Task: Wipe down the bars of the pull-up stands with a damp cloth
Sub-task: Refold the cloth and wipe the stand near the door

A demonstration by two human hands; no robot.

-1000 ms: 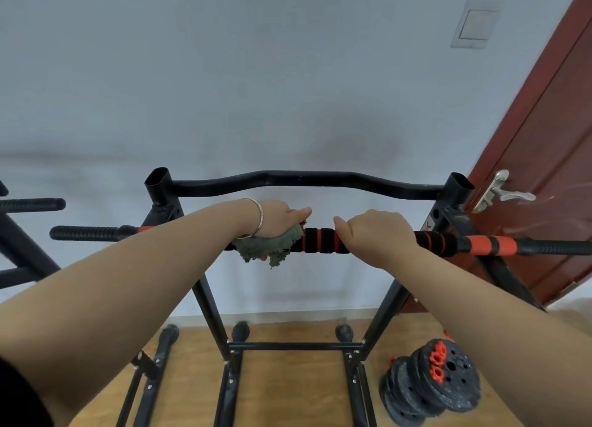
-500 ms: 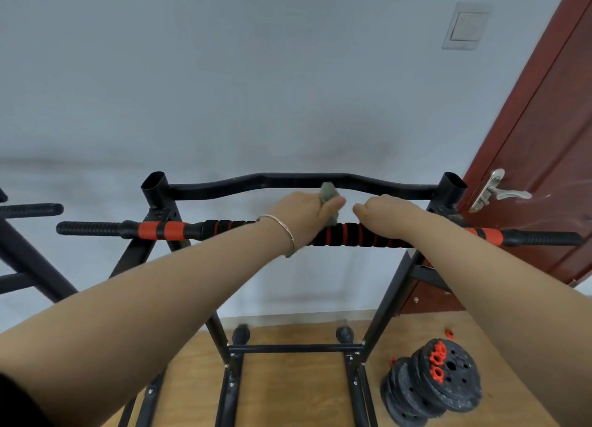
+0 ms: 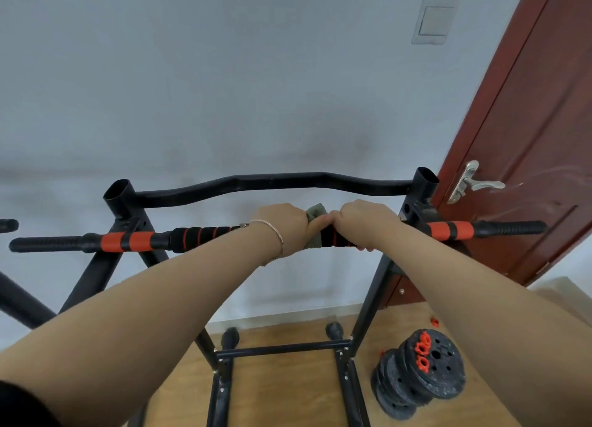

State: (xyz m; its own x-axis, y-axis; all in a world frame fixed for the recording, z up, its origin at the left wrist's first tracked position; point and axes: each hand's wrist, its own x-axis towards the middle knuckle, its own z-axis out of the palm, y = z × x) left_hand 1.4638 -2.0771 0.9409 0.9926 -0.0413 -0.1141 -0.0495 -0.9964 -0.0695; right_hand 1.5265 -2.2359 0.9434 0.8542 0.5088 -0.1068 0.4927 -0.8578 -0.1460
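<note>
Cloth around bar in grip of left hand, right hand tight on bar alongside.

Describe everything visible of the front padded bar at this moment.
The front bar runs sideways across the stand, black and round. Its ends are ribbed, orange foam sleeves sit further in, and the middle has black foam with red rings. The left hand grips a grey-green cloth around the middle; the right hand grips the bar right beside it.
</note>
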